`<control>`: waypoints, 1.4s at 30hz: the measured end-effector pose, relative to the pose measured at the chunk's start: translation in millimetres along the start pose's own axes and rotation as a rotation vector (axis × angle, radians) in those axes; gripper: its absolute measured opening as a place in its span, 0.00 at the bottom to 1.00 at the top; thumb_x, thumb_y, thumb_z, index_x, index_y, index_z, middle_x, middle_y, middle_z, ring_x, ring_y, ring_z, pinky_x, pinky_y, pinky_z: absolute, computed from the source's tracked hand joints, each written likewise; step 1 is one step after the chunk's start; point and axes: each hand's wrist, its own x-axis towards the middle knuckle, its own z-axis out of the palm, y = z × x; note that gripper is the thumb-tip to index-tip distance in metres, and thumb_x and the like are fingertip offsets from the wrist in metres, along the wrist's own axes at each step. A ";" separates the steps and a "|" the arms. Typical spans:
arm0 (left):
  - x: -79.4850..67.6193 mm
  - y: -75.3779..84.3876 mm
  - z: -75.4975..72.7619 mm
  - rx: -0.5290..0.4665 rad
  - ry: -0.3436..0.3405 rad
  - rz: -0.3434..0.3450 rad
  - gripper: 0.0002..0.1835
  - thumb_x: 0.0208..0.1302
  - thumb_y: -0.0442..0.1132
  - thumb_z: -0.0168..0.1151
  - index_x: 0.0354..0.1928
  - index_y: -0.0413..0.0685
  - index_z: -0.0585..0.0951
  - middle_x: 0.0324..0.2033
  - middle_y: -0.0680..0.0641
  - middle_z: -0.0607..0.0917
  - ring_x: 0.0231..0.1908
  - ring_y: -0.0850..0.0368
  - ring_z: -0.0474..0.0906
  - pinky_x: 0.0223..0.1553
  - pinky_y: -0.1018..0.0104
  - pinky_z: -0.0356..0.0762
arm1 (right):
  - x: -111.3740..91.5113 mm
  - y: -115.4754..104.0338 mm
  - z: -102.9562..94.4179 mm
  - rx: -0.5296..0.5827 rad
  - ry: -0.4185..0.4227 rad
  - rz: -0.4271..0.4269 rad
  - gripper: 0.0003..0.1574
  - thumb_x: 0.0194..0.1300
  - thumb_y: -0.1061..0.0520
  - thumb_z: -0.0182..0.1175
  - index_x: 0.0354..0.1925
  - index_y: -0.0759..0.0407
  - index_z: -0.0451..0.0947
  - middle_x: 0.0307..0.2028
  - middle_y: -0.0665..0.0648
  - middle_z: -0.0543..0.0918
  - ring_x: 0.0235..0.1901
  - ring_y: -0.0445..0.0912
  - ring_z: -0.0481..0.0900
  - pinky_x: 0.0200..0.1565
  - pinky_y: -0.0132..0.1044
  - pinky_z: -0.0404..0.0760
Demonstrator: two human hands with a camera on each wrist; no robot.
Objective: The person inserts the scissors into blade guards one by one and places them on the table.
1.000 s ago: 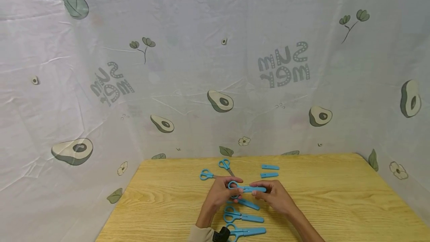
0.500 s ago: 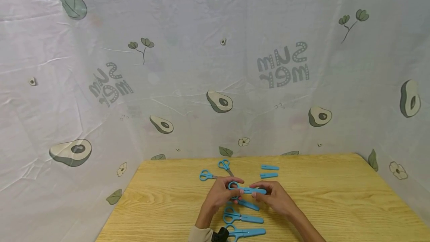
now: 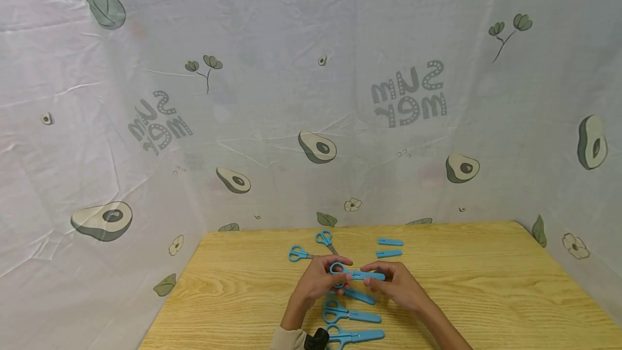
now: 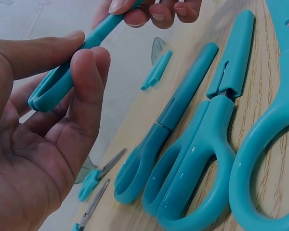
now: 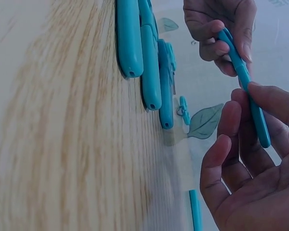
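Both hands hold one pair of blue scissors (image 3: 357, 275) just above the table, its blades inside a blue cap (image 5: 258, 120). My left hand (image 3: 316, 282) pinches the handle (image 4: 55, 89) between thumb and fingers. From the other side, my right hand (image 3: 398, 284) pinches the cap between thumb and fingertips. The cap reaches up to the handle, hiding the blades. Beneath and nearer the body, three capped blue scissors lie in a row: the far pair (image 3: 360, 296), the middle pair (image 3: 362, 316) and the near pair (image 3: 362, 335), partly covered by the left wrist's camera in the head view.
Beyond the left hand lie two uncapped scissors, one pair (image 3: 297, 253) at the left and another (image 3: 324, 239) farther back. Two loose blue caps, a rear one (image 3: 391, 242) and a front one (image 3: 389, 254), lie behind the right hand. A printed curtain (image 3: 272, 96) surrounds the wooden table (image 3: 486, 274).
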 end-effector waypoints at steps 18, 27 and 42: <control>-2.7 2.1 -4.4 -0.013 -0.004 -0.028 0.23 0.70 0.31 0.72 0.65 0.35 0.82 0.36 0.48 0.90 0.33 0.57 0.90 0.32 0.68 0.89 | 0.0 1.9 -0.3 -0.021 -0.002 0.011 0.22 0.78 0.56 0.66 0.62 0.70 0.83 0.42 0.72 0.89 0.35 0.44 0.86 0.31 0.36 0.80; -4.0 0.0 -7.2 -0.007 -0.008 -0.038 0.24 0.70 0.31 0.72 0.65 0.34 0.82 0.35 0.50 0.90 0.32 0.58 0.90 0.33 0.67 0.89 | -1.6 3.8 -0.8 -0.035 -0.003 0.007 0.23 0.78 0.57 0.65 0.62 0.70 0.82 0.43 0.72 0.89 0.35 0.43 0.86 0.30 0.36 0.80; -5.5 0.1 -10.4 -0.010 0.007 -0.038 0.23 0.69 0.29 0.72 0.64 0.33 0.82 0.35 0.50 0.90 0.31 0.59 0.89 0.32 0.68 0.88 | -2.8 0.4 -2.2 -0.034 -0.014 0.013 0.22 0.78 0.57 0.65 0.62 0.72 0.82 0.40 0.71 0.89 0.32 0.44 0.84 0.28 0.37 0.78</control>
